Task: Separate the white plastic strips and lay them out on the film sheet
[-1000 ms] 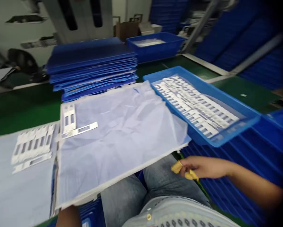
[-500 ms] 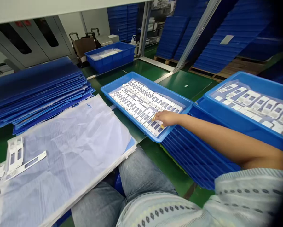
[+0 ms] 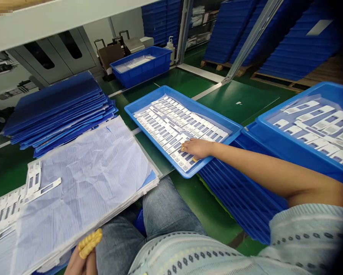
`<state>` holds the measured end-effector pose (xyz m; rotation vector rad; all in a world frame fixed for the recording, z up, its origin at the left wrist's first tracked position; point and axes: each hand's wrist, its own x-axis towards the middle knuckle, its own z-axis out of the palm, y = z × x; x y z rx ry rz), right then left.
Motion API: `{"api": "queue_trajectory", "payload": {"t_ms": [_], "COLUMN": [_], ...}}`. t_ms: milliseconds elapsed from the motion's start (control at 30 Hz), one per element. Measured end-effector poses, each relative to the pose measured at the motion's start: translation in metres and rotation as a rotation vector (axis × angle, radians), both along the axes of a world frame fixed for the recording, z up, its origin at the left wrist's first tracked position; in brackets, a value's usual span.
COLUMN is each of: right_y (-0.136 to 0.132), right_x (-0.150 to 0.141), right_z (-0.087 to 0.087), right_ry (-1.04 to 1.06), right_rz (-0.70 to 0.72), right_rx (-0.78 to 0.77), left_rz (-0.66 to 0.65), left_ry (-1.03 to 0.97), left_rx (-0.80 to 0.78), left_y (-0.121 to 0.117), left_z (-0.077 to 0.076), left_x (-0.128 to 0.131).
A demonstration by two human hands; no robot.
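My right hand point(image 3: 197, 149) reaches into a shallow blue plastic tray point(image 3: 200, 105), with its yellow finger cots on the white perforated pieces point(image 3: 171, 126) packed at the tray's near end. Whether it grips one is hidden. My left hand point(image 3: 81, 261) sits at the bottom edge of the view, just below a translucent plastic sheet point(image 3: 94, 164). Its fingers are bunched, with yellow cots, and show nothing in them. White frame pieces point(image 3: 32, 177) lie on the sheet's left part, with one loose white strip point(image 3: 42, 191) beside them.
A second blue tray point(image 3: 326, 88) of white pieces stands at right, above stacked blue trays point(image 3: 234, 191). A stack of blue corrugated sheets point(image 3: 57, 107) lies at left on the green bench point(image 3: 237, 101). A third blue tray point(image 3: 141, 72) stands behind.
My right hand has gone from above my lap to the tray's near end. My left hand has come into view at the bottom. The view has swung left and the sheet lies lower left.
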<state>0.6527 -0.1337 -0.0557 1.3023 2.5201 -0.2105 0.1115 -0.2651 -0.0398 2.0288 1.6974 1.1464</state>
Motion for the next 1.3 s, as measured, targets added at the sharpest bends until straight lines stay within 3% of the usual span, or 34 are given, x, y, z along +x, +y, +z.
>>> {"api": "queue_trajectory", "payload": {"t_ms": [100, 300, 500, 933, 1133, 1233, 1300], "right_y": [-0.001, -0.006, -0.008, -0.007, -0.010, -0.007, 0.000], "right_x": [-0.002, -0.001, 0.018, 0.014, 0.013, -0.015, -0.049], "right_z": [0.003, 0.014, 0.026, 0.029, 0.063, 0.091, 0.108], "right_ry": [0.012, 0.078, 0.126, 0.331, 0.525, 0.671, 0.761], "right_rz": [0.004, -0.064, -0.192, -0.348, -0.461, -0.426, -0.359], "right_rx": [-0.018, -0.090, -0.059, -0.147, -0.055, -0.011, 0.021], "left_rz": [-0.168, -0.529, -0.575, -0.679, -0.758, -0.866, -0.865], "left_ry": [0.048, 0.107, 0.024, -0.039, -0.156, -0.304, -0.511], "left_rx": [0.035, 0.080, -0.046, -0.344, -0.477, -0.579, -0.584], "left_y": [0.010, 0.032, 0.049, 0.070, 0.084, 0.098, 0.108], "left_z": [0.009, 0.040, 0.053, 0.051, 0.057, 0.056, 0.057], "left_x": [0.028, 0.084, 0.098, 0.119, 0.131, 0.155, 0.173]}}
